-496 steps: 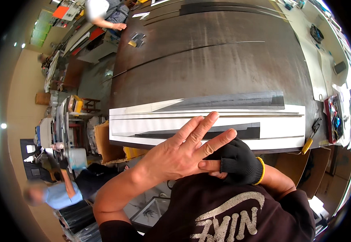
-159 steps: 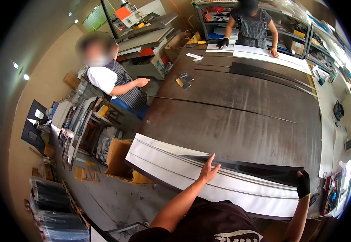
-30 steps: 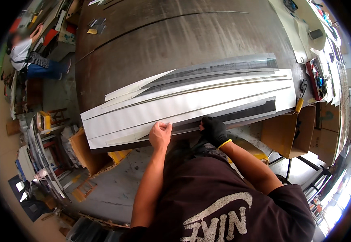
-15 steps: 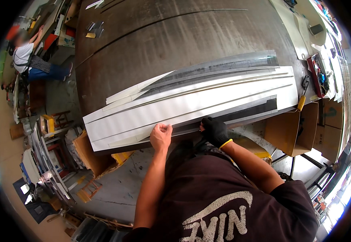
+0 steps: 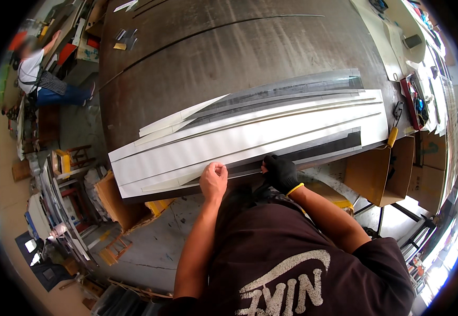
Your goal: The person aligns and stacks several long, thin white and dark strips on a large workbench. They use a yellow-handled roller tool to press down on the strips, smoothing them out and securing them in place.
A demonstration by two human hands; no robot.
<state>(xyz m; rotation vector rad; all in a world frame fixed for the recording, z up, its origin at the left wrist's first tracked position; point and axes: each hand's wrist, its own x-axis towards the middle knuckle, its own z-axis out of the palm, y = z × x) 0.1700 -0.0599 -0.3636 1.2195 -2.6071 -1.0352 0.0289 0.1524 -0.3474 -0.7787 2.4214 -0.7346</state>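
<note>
My bare left hand (image 5: 214,180) is closed in a pinch at the near edge of the table, over a dark strip. What its fingertips hold, if anything, is too small to make out. A hand's width to the right, my right hand (image 5: 280,174), in a black glove with a yellow cuff, is curled closed beside the same edge. Its grip is hidden by the glove. Just beyond both hands lie long white strips (image 5: 197,149) side by side. A dark grey strip (image 5: 323,148) runs along their near side, and greyish translucent strips (image 5: 292,87) lie behind them.
The large dark table (image 5: 239,47) stretches away from me. A yellow-handled cutter (image 5: 393,135) lies at its right edge, near a red tray of tools (image 5: 415,100). Cardboard boxes (image 5: 368,168) stand below the edge. At far left a person (image 5: 44,79) works at another bench.
My left hand has shifted slightly to the right, and its fingers have curled in more. My right hand has barely moved.
</note>
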